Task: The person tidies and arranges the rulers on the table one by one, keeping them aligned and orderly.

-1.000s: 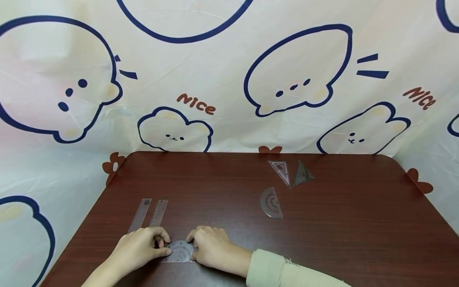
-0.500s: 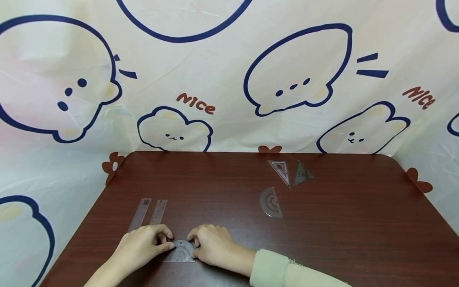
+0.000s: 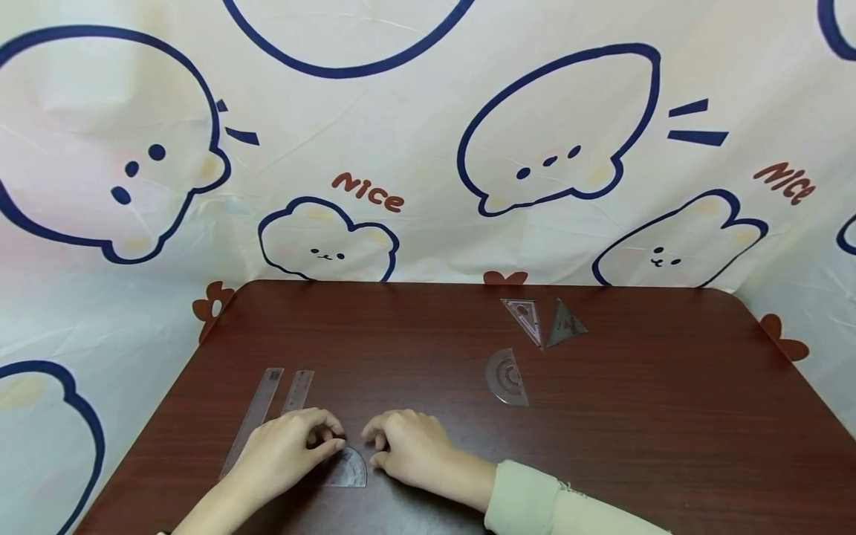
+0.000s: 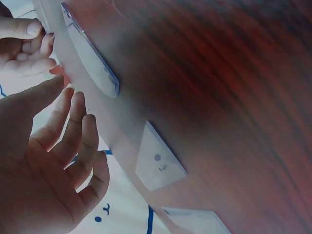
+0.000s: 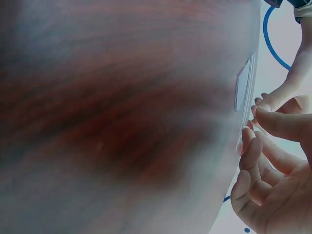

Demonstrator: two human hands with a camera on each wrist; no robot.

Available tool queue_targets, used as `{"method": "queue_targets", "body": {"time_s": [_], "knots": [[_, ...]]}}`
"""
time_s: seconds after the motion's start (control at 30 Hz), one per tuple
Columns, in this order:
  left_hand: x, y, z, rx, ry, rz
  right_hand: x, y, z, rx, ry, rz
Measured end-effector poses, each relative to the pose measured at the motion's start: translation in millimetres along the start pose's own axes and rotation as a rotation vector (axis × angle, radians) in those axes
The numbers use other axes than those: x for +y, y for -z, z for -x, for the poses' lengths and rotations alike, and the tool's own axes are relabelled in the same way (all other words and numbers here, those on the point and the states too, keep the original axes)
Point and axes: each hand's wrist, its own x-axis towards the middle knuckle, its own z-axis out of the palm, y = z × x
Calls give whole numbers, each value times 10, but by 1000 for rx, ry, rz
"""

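A clear protractor [image 3: 349, 471] lies flat near the front of the table, straight edge toward me. My left hand [image 3: 294, 442] is over its left part and hides that end. In the left wrist view the fingers of my left hand [image 4: 58, 161] are loosely bent with nothing between them, apart from the protractor [image 4: 92, 58]. To the right of the protractor, my right hand [image 3: 417, 449] has its fingers loosely curved and holds nothing. Two clear rulers, a left one [image 3: 257, 416] and a right one [image 3: 298, 390], lie beside my left hand, which covers the right one's near end.
Another protractor [image 3: 506, 377] lies right of centre on the brown table [image 3: 635, 416]. Behind it are a clear set square [image 3: 527, 321] and a darker set square [image 3: 565, 325]. A printed cloth [image 3: 428, 148] hangs behind the table.
Both hands have let go of the near protractor and lifted slightly. They have shifted a little away and to the right, uncovering the protractor's right side and more of the left ruler.
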Motion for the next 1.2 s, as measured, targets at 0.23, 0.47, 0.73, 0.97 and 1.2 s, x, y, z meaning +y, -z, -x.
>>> {"method": "queue_targets", "body": {"time_s": [0.23, 0.47, 0.73, 0.97, 1.2], "knots": [[83, -34, -40, 41, -69, -6, 64, 103, 42, 19, -24, -3], [187, -77, -75, 49, -103, 14, 161, 200, 90, 37, -40, -26], [279, -141, -126, 57, -150, 45, 277, 283, 155, 74, -27, -53], [374, -190, -154, 71, -180, 34, 400, 337, 221, 70, -44, -121], [498, -232, -216, 96, -164, 20, 573, 417, 251, 74, -12, -171]]}}
